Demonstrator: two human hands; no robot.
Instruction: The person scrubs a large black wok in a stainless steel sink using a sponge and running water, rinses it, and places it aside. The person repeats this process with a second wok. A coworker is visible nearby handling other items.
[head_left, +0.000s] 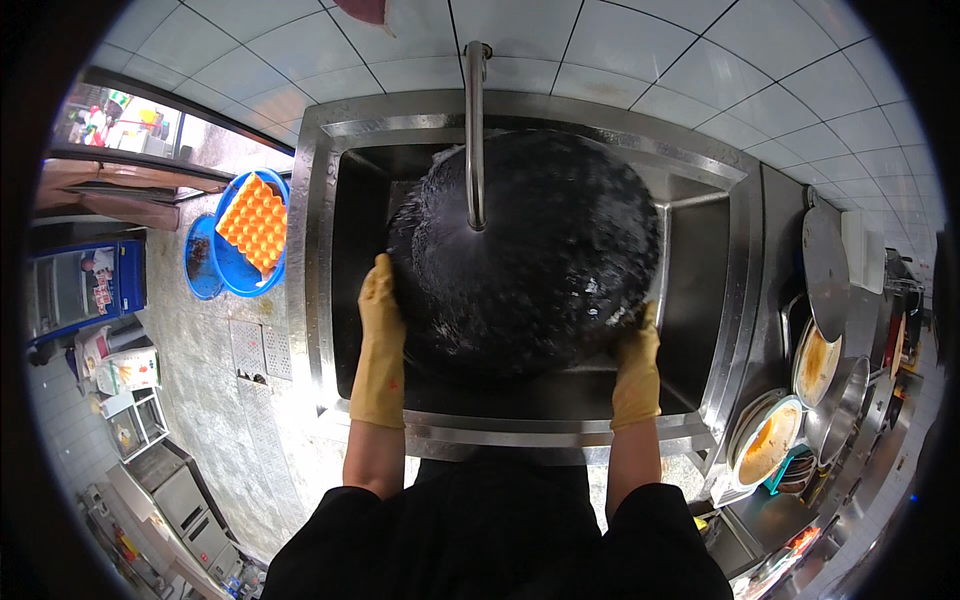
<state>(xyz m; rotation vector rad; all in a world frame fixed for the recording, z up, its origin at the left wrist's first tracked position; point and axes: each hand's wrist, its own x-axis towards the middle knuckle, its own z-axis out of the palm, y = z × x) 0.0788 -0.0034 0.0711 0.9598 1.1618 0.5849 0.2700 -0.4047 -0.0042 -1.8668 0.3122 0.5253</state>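
Note:
A large round black wok (540, 270) lies across the stainless steel sink (694, 300), with water spreading over its dark surface. Above it reaches the metal faucet (475, 142), its spout pouring onto the wok left of the middle. My left hand (381, 315), in a yellow rubber glove, holds the wok's left edge. At the lower right edge my right hand (637, 360), in a matching glove, grips the wok too. The fingers of both hands are partly hidden by it. Whether its inner or outer face is up, I cannot tell.
Stacked dirty plates (766, 442), a round metal lid (825, 274) and a steel bowl (840, 412) stand on the right. Left of the sink, a blue basin (247, 281) on the floor holds an orange egg tray (255, 225). White tiles (630, 45) cover the wall behind.

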